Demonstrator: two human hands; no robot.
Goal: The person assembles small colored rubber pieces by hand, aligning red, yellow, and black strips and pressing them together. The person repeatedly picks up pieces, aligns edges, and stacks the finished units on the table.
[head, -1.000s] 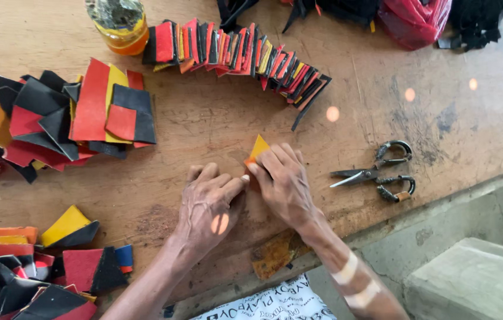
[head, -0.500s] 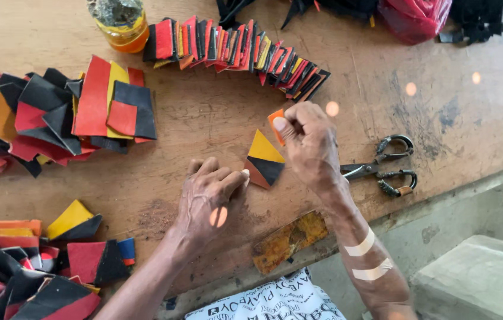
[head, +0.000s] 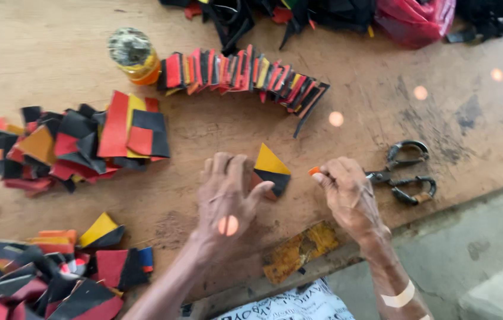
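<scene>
- Your left hand (head: 228,192) lies flat, palm down, on the wooden table (head: 56,47), its fingertips touching a folded piece (head: 271,169) of yellow, black and orange material.
- Your right hand (head: 349,195) is curled, pinching a small orange scrap (head: 314,170) between thumb and fingers, just right of the folded piece.
- The scissors (head: 407,172) lie just beside your right hand, blades toward it.
- A row of folded pieces (head: 245,74) stands on edge above your hands, next to a yellow jar (head: 135,56).
- Loose heaps of red, black and orange pieces (head: 79,142) lie to your left.
</scene>
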